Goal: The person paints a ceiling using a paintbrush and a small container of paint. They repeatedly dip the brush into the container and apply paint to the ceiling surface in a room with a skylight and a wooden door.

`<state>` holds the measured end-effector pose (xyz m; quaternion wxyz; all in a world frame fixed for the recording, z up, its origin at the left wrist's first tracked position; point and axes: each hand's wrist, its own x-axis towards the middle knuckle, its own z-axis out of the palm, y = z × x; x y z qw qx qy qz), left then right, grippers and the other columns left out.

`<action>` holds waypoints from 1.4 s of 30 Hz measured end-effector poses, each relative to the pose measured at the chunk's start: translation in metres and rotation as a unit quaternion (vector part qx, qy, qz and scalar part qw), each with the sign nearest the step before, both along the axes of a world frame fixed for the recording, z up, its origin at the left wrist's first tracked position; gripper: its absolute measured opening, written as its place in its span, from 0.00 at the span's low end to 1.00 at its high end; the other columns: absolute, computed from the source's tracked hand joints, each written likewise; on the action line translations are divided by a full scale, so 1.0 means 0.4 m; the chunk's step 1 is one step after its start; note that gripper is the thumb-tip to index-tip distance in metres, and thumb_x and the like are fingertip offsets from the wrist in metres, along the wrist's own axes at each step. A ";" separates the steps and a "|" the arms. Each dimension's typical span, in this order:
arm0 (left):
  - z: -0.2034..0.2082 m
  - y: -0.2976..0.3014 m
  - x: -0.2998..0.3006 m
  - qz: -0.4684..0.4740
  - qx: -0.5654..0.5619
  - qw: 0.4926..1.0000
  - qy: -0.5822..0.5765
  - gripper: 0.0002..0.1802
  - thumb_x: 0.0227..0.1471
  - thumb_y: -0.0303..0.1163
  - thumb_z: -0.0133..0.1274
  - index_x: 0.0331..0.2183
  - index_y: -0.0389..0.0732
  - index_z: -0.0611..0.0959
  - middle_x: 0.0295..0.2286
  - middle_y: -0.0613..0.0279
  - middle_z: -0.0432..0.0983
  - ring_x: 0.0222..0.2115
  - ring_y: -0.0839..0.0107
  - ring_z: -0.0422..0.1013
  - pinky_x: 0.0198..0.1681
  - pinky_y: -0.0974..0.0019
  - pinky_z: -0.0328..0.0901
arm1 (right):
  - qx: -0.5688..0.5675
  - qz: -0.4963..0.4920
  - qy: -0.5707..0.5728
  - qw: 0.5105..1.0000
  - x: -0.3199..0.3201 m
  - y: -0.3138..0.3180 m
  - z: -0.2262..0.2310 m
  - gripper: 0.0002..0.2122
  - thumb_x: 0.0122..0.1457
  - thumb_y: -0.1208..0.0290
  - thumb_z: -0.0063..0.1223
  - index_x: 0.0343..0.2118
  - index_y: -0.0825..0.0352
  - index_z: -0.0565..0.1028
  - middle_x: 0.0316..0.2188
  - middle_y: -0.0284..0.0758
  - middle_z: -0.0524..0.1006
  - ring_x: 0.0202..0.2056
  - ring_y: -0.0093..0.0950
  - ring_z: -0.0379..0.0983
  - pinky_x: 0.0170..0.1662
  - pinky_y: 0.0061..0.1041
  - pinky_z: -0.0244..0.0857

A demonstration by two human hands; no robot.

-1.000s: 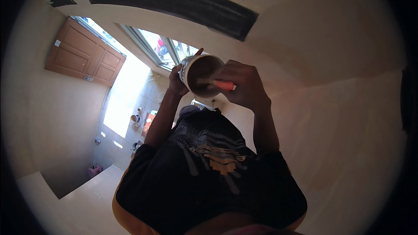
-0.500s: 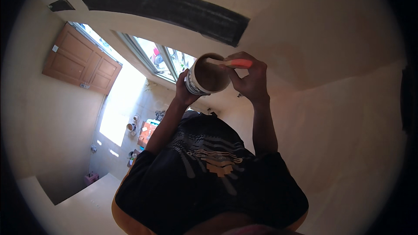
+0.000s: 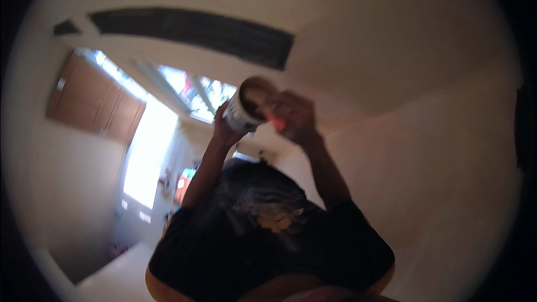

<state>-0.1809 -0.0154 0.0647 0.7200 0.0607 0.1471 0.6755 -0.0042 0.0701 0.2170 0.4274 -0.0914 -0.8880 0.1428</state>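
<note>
A pale round tub (image 3: 238,115) with dark print on its side is held up in front of me, its open mouth tilted toward the right. My left hand (image 3: 225,130) is closed around its lower left side. My right hand (image 3: 295,113), blurred by motion, grips the red handle of what looks like a paintbrush (image 3: 276,122) at the tub's right rim. The brush's far end is hidden by the hand and the rim. Brownish contents or a stained inner wall show inside the tub.
Ahead runs a beige wall with a long dark strip (image 3: 190,29). A window (image 3: 198,90) and a brown wooden door (image 3: 92,100) are on the left, with bright light on the floor. Blurred items, including an orange one (image 3: 183,184), lie below on the left.
The tub and both hands have shifted left and slightly down in view. The tub leans more, and my right hand has turned so the red handle points downward. The whole view has shifted.
</note>
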 end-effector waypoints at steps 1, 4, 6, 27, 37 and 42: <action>-0.018 -0.003 0.012 0.008 0.006 1.000 -0.005 0.41 0.55 0.61 0.39 0.61 0.45 0.62 0.55 0.50 0.65 0.53 0.50 0.66 0.51 0.43 0.66 | -0.012 -0.006 -0.007 1.000 0.021 0.003 -0.047 0.08 0.48 0.76 0.65 0.32 0.63 0.79 0.34 0.35 0.79 0.33 0.34 0.78 0.36 0.30 0.74; 0.021 -0.013 0.019 0.017 0.003 1.000 0.016 0.44 0.52 0.63 0.41 0.62 0.46 0.61 0.56 0.52 0.63 0.54 0.52 0.65 0.50 0.44 0.68 | 0.073 -0.016 -0.036 0.997 0.024 -0.004 -0.034 0.07 0.46 0.71 0.65 0.29 0.57 0.78 0.35 0.31 0.79 0.34 0.32 0.78 0.34 0.30 0.74; 0.045 -0.013 0.004 0.017 -0.023 1.000 -0.004 0.40 0.53 0.61 0.41 0.59 0.43 0.66 0.52 0.51 0.68 0.50 0.54 0.69 0.44 0.46 0.71 | 0.121 0.000 -0.031 0.992 0.002 -0.001 0.006 0.09 0.45 0.70 0.66 0.30 0.58 0.78 0.34 0.29 0.79 0.34 0.30 0.77 0.33 0.28 0.74; 0.333 0.076 0.045 0.068 0.131 0.947 0.285 0.36 0.55 0.60 0.42 0.53 0.42 0.72 0.41 0.52 0.77 0.34 0.58 0.78 0.23 0.55 0.75 | 0.009 -0.003 0.042 0.999 0.106 0.030 0.250 0.12 0.47 0.75 0.69 0.33 0.63 0.76 0.32 0.34 0.80 0.34 0.31 0.80 0.33 0.28 0.74; 0.552 0.157 0.051 -0.057 0.140 0.984 0.094 0.36 0.56 0.61 0.38 0.56 0.45 0.68 0.48 0.50 0.72 0.43 0.51 0.74 0.27 0.52 0.75 | -0.006 -0.082 0.108 0.991 0.166 0.058 0.489 0.12 0.55 0.80 0.61 0.38 0.68 0.69 0.34 0.39 0.80 0.38 0.30 0.80 0.37 0.26 0.75; 0.642 0.186 0.072 -0.035 0.224 0.967 0.116 0.36 0.58 0.60 0.37 0.55 0.42 0.70 0.45 0.51 0.75 0.40 0.57 0.76 0.30 0.52 0.74 | -0.129 0.000 0.255 0.958 0.153 0.058 0.582 0.12 0.61 0.77 0.55 0.43 0.69 0.63 0.34 0.44 0.79 0.39 0.34 0.80 0.37 0.29 0.79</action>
